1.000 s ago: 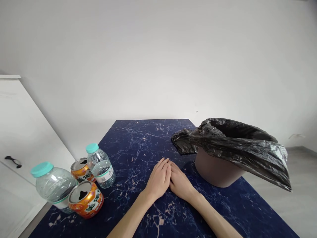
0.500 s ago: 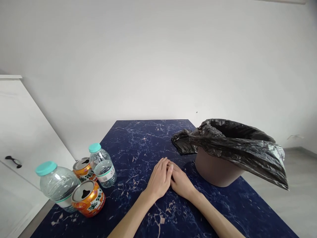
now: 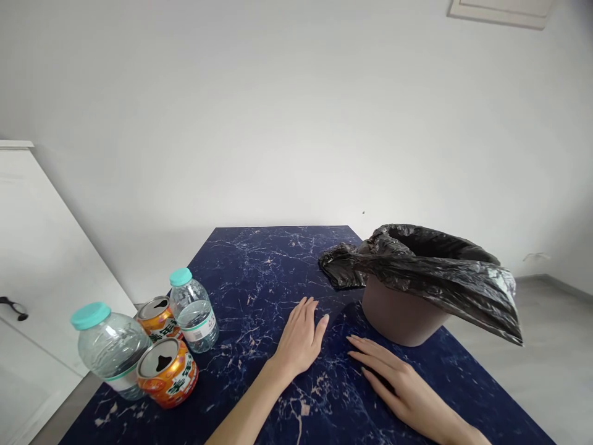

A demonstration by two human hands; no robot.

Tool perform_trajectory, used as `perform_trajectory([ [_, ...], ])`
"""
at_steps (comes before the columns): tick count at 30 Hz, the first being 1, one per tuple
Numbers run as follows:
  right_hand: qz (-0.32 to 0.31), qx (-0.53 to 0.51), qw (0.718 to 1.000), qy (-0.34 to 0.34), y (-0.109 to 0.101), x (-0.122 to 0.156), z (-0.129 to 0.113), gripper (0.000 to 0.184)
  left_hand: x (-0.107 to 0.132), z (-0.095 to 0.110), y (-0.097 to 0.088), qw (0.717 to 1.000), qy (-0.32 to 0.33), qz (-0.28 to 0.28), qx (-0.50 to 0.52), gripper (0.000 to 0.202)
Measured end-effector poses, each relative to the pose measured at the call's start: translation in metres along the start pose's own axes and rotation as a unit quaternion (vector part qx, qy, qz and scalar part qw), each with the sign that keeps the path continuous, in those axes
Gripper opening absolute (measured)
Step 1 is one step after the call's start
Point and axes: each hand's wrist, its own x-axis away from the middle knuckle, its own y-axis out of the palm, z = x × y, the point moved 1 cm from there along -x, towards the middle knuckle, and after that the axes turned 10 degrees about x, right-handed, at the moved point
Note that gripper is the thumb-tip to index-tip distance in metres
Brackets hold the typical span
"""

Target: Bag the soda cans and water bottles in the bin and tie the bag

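Note:
My left hand [image 3: 300,339] rests palm down on the dark blue marbled table [image 3: 259,259], thumb apart from the fingers, holding nothing. To its right, my right hand [image 3: 393,377] has its fingers stretched out over the table, in front of the brown bin [image 3: 403,312], and is likewise bare. A black garbage bag [image 3: 445,272] lines that bin and hangs over its rim. On the left stand two water bottles with turquoise caps, a nearer bottle [image 3: 111,346] and a farther bottle [image 3: 194,312]. Two opened orange drink cans, a front can [image 3: 169,374] and a rear can [image 3: 160,318], stand among them.
A folded black plastic piece [image 3: 340,266] lies on the table left of the bin, against the bag. A white cabinet [image 3: 41,259] with a dark handle stands at the left. The pale wall [image 3: 278,123] rises behind the table's far edge.
My hands were together, one touching the other, and have parted. My right hand has moved right and nearer to me, its fingers now stretched out. The bottles, cans and bin stand as before.

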Motion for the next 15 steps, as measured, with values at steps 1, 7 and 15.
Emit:
perform_trajectory([
  [1, 0.016, 0.001, 1.000, 0.007, -0.002, 0.011, 0.007, 0.047, 0.000, 0.000, 0.000, 1.000, 0.000, -0.002, 0.000, 0.069],
  [7, 0.155, -0.052, 0.972, 0.168, -0.018, 0.055, 0.060, 0.028, 0.001, 0.000, 0.000, 1.000, -0.005, -0.015, -0.001, 0.070],
  [15, 0.287, -0.189, 0.844, 0.411, -0.043, 0.050, 0.114, 0.045, 0.002, 0.002, -0.001, 0.999, -0.020, -0.029, -0.002, 0.077],
])
